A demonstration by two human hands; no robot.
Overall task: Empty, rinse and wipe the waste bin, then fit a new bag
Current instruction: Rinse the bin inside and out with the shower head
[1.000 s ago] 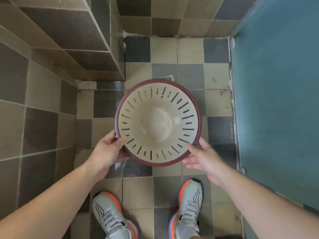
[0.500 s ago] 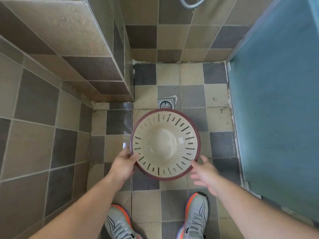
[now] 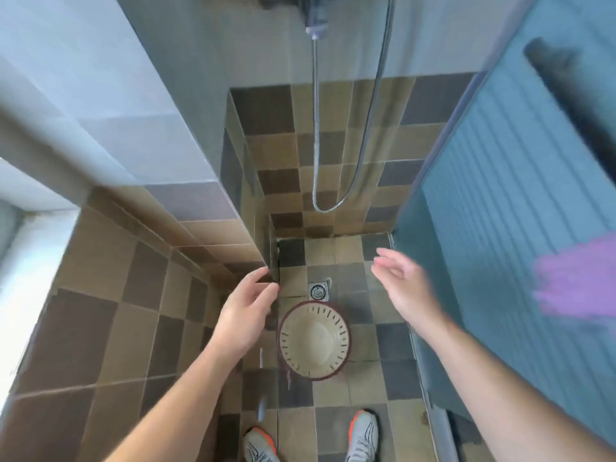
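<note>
The waste bin [image 3: 315, 341] is round, beige inside with slots and a dark red rim. It stands upright on the tiled shower floor, just in front of the floor drain [image 3: 318, 291]. It looks empty, with no bag in it. My left hand [image 3: 245, 311] hovers above and left of the bin, fingers loosely spread, holding nothing. My right hand [image 3: 405, 288] is raised to the right of the bin, open and blurred, also holding nothing.
A metal shower hose [image 3: 315, 128] hangs down the back wall in a loop. Tiled walls close in on the left, and a blue glass partition [image 3: 500, 211] on the right with something purple [image 3: 576, 285] behind it. My shoes [image 3: 361, 435] stand behind the bin.
Both hands have let go of the bin, which now stands on the floor. My hands have risen and my view has tilted up toward the shower hose.
</note>
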